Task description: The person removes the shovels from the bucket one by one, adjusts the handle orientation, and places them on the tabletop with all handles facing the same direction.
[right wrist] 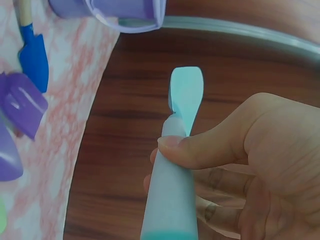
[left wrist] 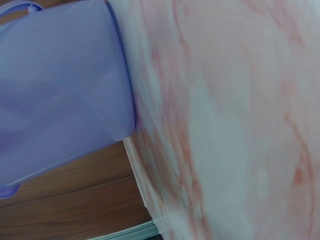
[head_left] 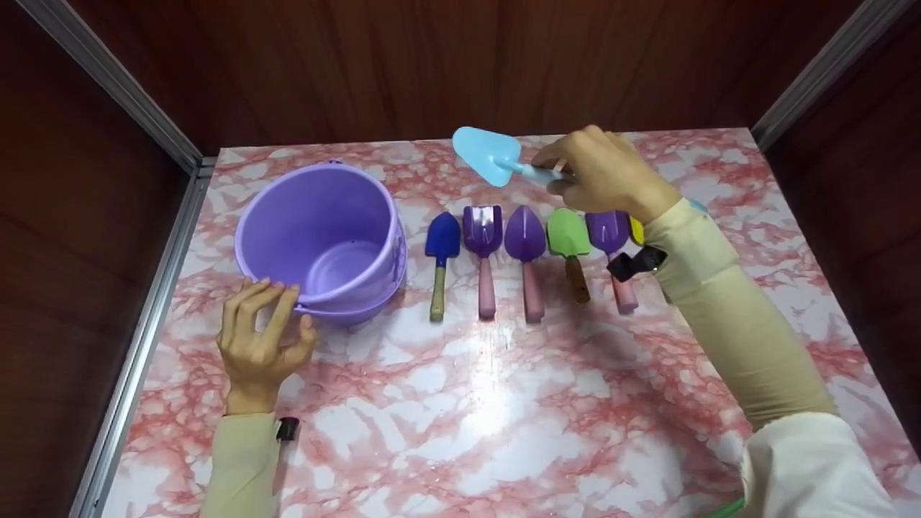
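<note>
A light-blue hand trowel (head_left: 489,155) is raised above the back of the table, its blade pointing left. My right hand (head_left: 604,169) grips its pale handle; in the right wrist view the thumb presses along the handle (right wrist: 170,195), fingers behind it. A purple bucket (head_left: 367,280) stands at the left, its open mouth facing up. My left hand (head_left: 259,345) holds the bucket's near rim, fingertips over the edge and thumb by the outside. The left wrist view shows the bucket wall (left wrist: 60,90) but no fingers.
Several trowels and scoops lie in a row: a blue trowel (head_left: 442,237), purple scoop (head_left: 482,234), purple trowel (head_left: 525,237), green trowel (head_left: 568,234) and another purple scoop (head_left: 608,230). A yellow tool (head_left: 637,229) is mostly hidden by the right arm. Brown panels (head_left: 460,65) enclose the marbled table.
</note>
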Demonstrator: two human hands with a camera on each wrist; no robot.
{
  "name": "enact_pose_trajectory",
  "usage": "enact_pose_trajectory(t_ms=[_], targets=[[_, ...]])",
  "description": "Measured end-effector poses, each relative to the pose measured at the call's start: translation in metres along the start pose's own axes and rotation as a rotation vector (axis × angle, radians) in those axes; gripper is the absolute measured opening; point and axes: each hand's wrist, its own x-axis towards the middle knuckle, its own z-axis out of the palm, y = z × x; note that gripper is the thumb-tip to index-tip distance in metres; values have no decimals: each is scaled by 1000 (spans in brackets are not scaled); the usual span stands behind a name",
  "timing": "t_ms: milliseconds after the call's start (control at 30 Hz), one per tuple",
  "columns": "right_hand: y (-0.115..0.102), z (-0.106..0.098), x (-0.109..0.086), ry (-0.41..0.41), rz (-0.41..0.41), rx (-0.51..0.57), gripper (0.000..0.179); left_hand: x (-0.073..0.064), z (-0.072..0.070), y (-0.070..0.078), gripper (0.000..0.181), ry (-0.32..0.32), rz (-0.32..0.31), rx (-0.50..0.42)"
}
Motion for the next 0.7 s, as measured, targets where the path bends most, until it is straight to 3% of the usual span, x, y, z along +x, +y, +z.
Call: enact_pose_trajectory(t_ms=[467, 700], targets=[[49, -3, -37, 24, 132, 52, 35, -2, -1, 0, 37, -25, 2, 18], [70, -3, -54, 33, 199, 76, 35, 0, 0, 0, 36, -5, 12, 22]])
